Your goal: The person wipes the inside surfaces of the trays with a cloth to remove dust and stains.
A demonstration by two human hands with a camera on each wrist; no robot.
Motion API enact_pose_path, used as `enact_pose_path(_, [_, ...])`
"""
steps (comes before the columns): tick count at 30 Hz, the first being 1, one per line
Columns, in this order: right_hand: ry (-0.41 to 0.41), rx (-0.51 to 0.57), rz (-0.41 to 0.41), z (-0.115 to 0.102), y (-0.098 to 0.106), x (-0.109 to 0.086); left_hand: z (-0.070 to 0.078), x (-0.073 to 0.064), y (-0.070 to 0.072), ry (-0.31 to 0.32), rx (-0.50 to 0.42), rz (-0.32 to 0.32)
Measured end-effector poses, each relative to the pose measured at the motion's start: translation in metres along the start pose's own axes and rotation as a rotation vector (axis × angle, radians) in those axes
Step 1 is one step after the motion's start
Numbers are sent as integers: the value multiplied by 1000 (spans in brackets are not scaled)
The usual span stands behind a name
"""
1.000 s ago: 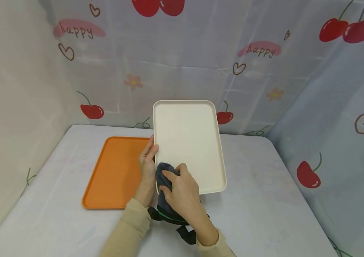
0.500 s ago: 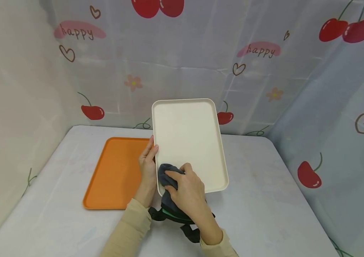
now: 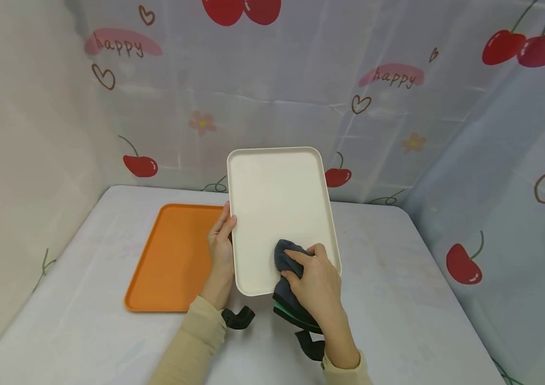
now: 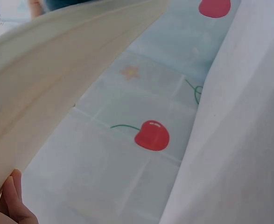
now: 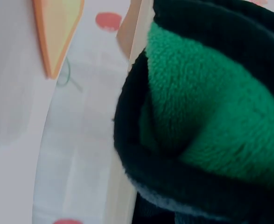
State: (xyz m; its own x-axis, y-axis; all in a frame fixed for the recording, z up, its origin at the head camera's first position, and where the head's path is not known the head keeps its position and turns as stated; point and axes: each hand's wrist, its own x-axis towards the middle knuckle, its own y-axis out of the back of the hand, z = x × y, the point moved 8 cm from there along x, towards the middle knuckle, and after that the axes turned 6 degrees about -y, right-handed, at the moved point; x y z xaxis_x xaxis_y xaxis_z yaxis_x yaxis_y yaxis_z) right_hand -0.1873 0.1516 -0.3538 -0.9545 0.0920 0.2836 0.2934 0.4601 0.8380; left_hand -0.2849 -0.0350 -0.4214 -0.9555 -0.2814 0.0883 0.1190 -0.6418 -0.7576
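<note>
A cream rectangular tray (image 3: 277, 208) is held up at a tilt, its inner face toward the head camera. My left hand (image 3: 222, 251) grips its left edge; in the left wrist view, fingertips (image 4: 15, 193) show at the tray's edge. My right hand (image 3: 318, 283) holds a bunched dark grey cloth (image 3: 287, 256) against the lower right part of the tray. In the right wrist view the cloth's fluffy green side (image 5: 211, 102) with black edging fills much of the picture and hides the fingers.
An orange tray (image 3: 171, 262) lies on the white-covered table (image 3: 397, 299), left of the cream tray and partly behind my left hand. A cherry-printed curtain (image 3: 272, 69) hangs behind the table and along its sides.
My right hand has slid the cloth rightward along the lower part of the cream tray, from its left corner. The left hand keeps its grip, and the tray has tilted slightly.
</note>
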Motion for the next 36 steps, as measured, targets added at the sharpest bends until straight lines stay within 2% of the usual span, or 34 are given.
enact_pose_path(7, [-132,-36,-8,37,12,5,3,0,0,17,-13,20])
enact_pose_path(12, [-238,-45,40,59,21,6,3,-2,-1,15,-8,18])
enact_pose_path(16, [-296,-37,65,67,22,6,3,-2,-3,12,-7,0])
enact_pose_path(21, [-299,-29,72,67,19,7,4,-2,-3,5,-5,-3])
enact_pose_path(29, [-298,-20,28,62,15,7,4,-2,-3,4,-38,1])
enact_pose_path(36, [-283,-15,25,56,12,5,4,-1,-1,4,-48,1])
